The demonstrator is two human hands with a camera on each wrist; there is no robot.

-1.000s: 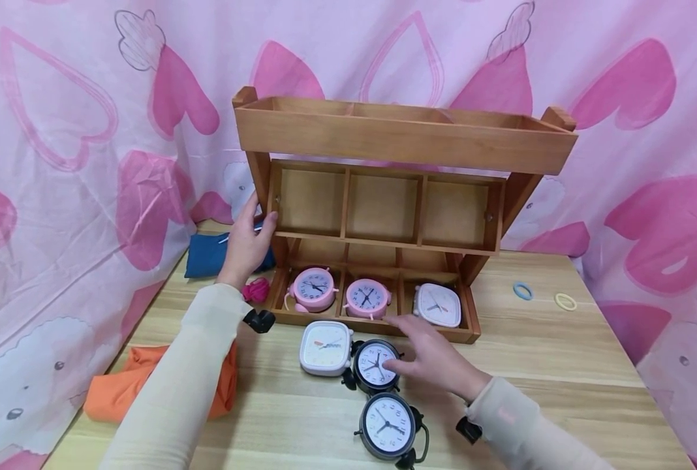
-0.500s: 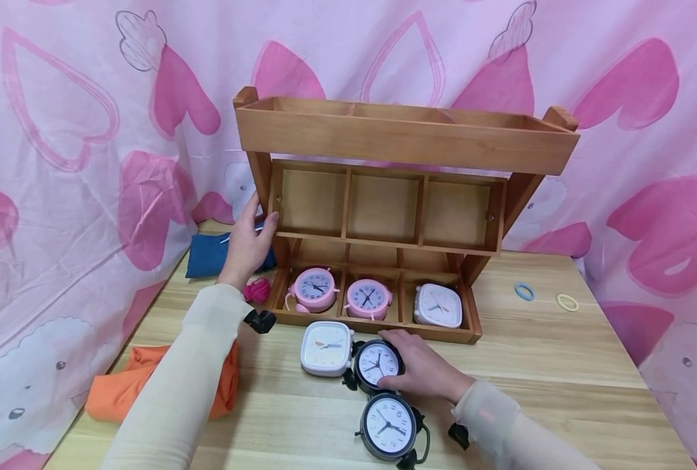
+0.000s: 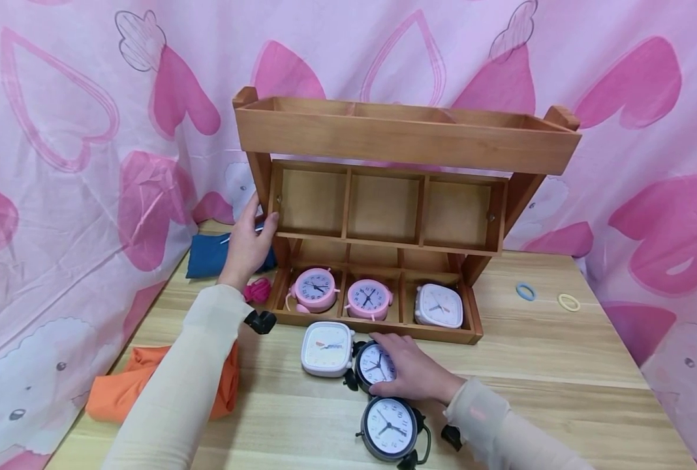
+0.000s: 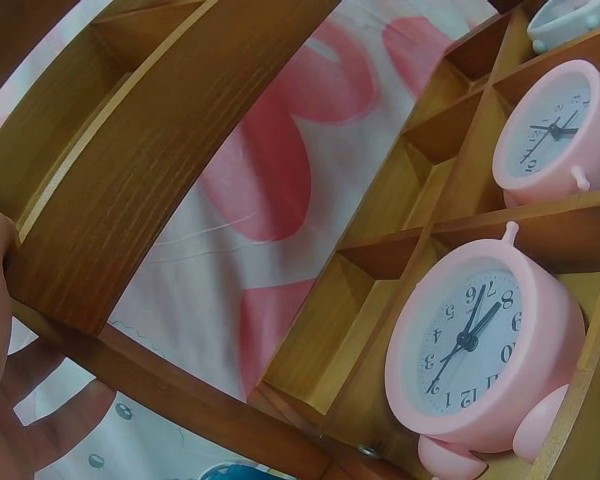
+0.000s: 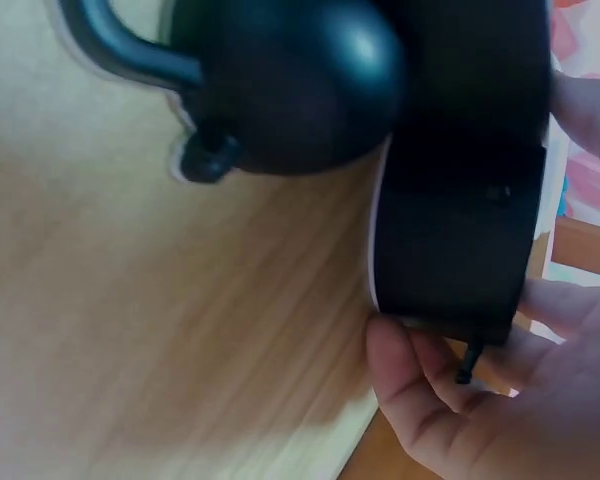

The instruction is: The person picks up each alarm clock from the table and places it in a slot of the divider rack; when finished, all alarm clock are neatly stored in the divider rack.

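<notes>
My left hand (image 3: 248, 241) holds the left side of a tiered wooden shelf (image 3: 407, 140), thumb in front and fingers behind. My right hand (image 3: 413, 369) grips a black twin-bell alarm clock (image 3: 374, 363), its thumb and fingers on opposite sides of the case; the right wrist view shows fingers curled at its dark rim. Just below lies a second black alarm clock (image 3: 388, 425). A white square clock (image 3: 327, 349) sits left of the gripped one. Along the bottom tier stand a pink clock (image 3: 313, 289), another pink clock (image 3: 369, 299) and a white clock (image 3: 439, 305), one per compartment.
Orange cloth (image 3: 128, 385) lies at the left, partly behind the left forearm. Blue cloth (image 3: 207, 254) and a magenta bundle (image 3: 257, 290) are beside the shelf. At the right lie a blue ring (image 3: 527, 299) and a yellow ring (image 3: 568, 309). Patterned pink curtain (image 3: 348, 39) surrounds the table.
My right hand has moved left from above the upper black alarm clock and closed around it. The left hand stays on the shelf; the clocks show no clear movement.
</notes>
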